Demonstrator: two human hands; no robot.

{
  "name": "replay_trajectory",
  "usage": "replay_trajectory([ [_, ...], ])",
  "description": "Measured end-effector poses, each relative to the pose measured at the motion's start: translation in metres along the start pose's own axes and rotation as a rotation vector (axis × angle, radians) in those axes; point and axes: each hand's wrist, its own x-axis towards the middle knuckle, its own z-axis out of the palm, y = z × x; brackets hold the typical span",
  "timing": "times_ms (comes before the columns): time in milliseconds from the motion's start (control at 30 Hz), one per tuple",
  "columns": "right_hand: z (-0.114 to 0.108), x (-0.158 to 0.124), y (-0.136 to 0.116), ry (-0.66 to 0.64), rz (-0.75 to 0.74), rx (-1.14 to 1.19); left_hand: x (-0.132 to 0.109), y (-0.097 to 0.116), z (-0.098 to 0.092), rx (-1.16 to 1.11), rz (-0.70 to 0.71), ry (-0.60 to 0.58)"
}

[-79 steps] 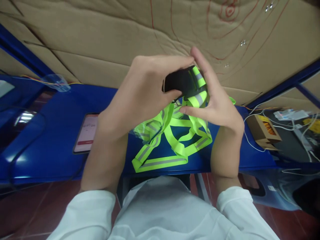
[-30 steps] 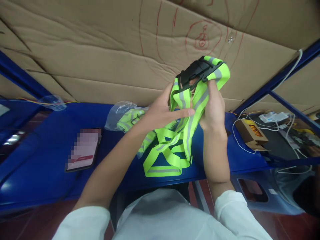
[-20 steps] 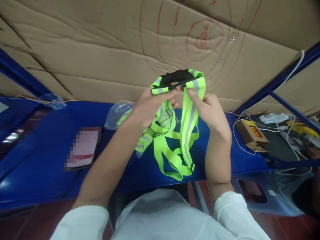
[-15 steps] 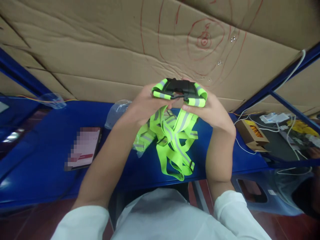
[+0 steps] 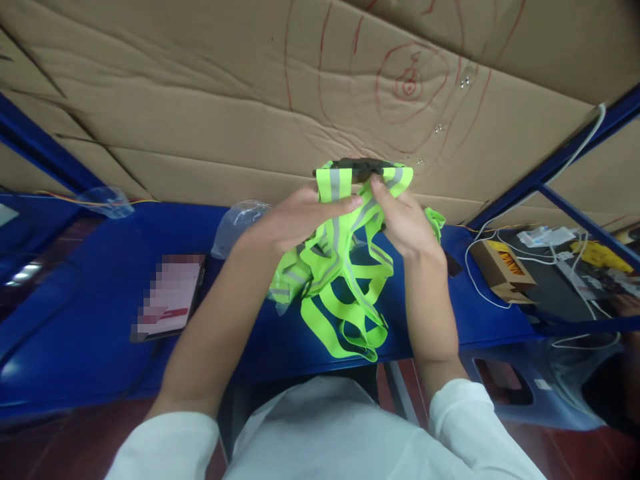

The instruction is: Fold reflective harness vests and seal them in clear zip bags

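Observation:
A neon-yellow reflective strap vest [image 5: 345, 267] with grey stripes hangs in loops over the blue table [image 5: 90, 320]. Its black plastic buckle [image 5: 357, 168] is at the top, between my hands. My left hand [image 5: 295, 220] pinches the strap just left of and below the buckle, fingers closed on it. My right hand [image 5: 405, 220] grips the strap on the right side, fingers pressed on the webbing. The lower loops dangle to the table's near edge.
A phone [image 5: 167, 297] lies on the table at left. A clear plastic bag [image 5: 237, 223] with more yellow strap sits behind my left wrist. A small brown box [image 5: 500, 270] and white cables [image 5: 550, 247] are at right. Cardboard [image 5: 200, 100] stands behind.
The buckle was held flat between both hands; now it has tipped away and my fingers have shifted down onto the straps below it. The loops have swung slightly left.

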Motion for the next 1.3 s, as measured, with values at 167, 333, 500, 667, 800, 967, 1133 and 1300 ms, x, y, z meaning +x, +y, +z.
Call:
replay_trajectory([
  [167, 0.001, 0.002, 0.005, -0.047, 0.018, -0.064, 0.008, -0.018, 0.006, -0.047, -0.033, 0.060],
  [333, -0.014, 0.002, 0.007, -0.185, 0.004, -0.131, 0.014, -0.033, 0.006, -0.094, -0.061, 0.044],
  [500, -0.035, -0.002, -0.010, -0.067, -0.147, -0.302, 0.011, -0.034, 0.010, -0.022, -0.083, 0.053],
  [667, -0.040, -0.009, -0.017, -0.028, -0.189, -0.466, 0.009, -0.039, 0.016, -0.048, -0.187, 0.003],
  [800, -0.039, -0.008, -0.015, 0.084, -0.170, -0.498, 0.011, -0.046, 0.026, -0.268, -0.276, -0.066],
  [967, -0.053, -0.015, -0.019, 0.039, -0.080, -0.480, 0.008, -0.047, 0.037, -0.241, -0.339, -0.199],
  [1133, -0.057, -0.018, -0.018, -0.002, 0.073, -0.197, 0.003, -0.035, 0.033, -0.072, -0.248, -0.208],
  [1300, -0.046, -0.007, -0.002, -0.033, 0.114, -0.082, 0.001, -0.025, 0.023, -0.087, -0.205, -0.265],
])
